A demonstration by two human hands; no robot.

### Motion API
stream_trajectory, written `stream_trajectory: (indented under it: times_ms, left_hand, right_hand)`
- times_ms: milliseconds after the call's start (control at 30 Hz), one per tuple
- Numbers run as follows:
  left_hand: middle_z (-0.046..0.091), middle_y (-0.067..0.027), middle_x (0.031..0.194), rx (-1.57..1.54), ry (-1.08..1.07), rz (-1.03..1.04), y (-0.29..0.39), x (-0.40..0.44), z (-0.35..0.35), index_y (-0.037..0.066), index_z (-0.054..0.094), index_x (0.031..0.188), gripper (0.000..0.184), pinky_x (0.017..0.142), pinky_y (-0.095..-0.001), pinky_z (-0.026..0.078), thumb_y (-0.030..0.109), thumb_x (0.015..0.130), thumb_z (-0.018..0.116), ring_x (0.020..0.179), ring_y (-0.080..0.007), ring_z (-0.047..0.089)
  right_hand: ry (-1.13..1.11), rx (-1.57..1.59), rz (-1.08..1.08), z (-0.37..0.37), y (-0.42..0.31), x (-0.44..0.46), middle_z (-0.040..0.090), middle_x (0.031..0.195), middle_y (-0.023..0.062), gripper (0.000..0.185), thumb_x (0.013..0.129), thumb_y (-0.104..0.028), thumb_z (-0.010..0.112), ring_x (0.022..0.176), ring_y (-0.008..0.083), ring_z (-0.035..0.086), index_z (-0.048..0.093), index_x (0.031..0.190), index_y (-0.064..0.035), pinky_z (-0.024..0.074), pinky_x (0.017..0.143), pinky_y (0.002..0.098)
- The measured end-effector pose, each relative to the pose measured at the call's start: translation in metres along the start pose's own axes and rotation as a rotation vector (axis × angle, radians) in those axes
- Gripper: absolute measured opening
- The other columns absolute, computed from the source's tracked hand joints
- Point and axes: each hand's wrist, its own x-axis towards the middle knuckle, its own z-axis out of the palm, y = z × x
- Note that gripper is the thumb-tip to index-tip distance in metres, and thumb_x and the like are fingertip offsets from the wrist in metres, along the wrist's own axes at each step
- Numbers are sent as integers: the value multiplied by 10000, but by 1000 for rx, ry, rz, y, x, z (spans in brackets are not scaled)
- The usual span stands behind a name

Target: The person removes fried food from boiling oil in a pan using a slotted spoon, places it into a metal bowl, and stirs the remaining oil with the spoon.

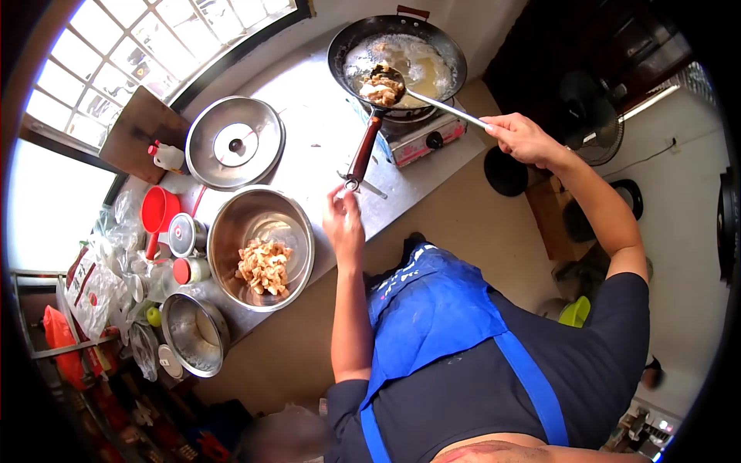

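Observation:
My right hand (525,139) is closed around the long metal handle of a ladle (446,106). The ladle's bowl, heaped with browned food pieces (382,86), is over the near side of a black wok (455,55). Pale, foamy oil (421,65) fills the wok's bottom. My left hand (344,224) holds nothing; its fingers are loosely bent and apart, just below the ring at the end of the wok's wooden handle (364,154). Whether a fingertip touches that ring I cannot tell. Left of this hand, a large steel bowl (301,266) contains more browned pieces (265,266).
Under the wok is a gas stove (428,143). A round steel lid (258,127), red dipper (158,207), lidded jars, and smaller steel basin (216,347) crowd the counter's left side. A cutting board (139,135) leans by the window. A fan (606,139) stands at right.

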Motion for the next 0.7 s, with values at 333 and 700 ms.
stream_trajectory:
  times_ms: [333, 700]
  left_hand:
    - [614, -95, 858, -461, 637, -731, -80, -133, -117, 2, 525, 1185, 559, 359, -199, 346, 521, 1013, 641, 550, -120, 604]
    - [711, -241, 1037, -608, 722, -379, -88, -115, -156, -53, 499, 1094, 319, 318, -249, 386, 230, 1056, 641, 972, -432, 741]
  right_hand:
    - [-34, -12, -25, 0, -22, -5, 427, 648, -45, 312, 1096, -235, 510, 589, 66, 381, 692, 1287, -68, 343, 536, 263]
    - [-37, -46, -73, -5, -16, 3, 433, 655, -40, 303, 1090, -243, 519, 590, 68, 406, 695, 1263, -67, 349, 531, 268]
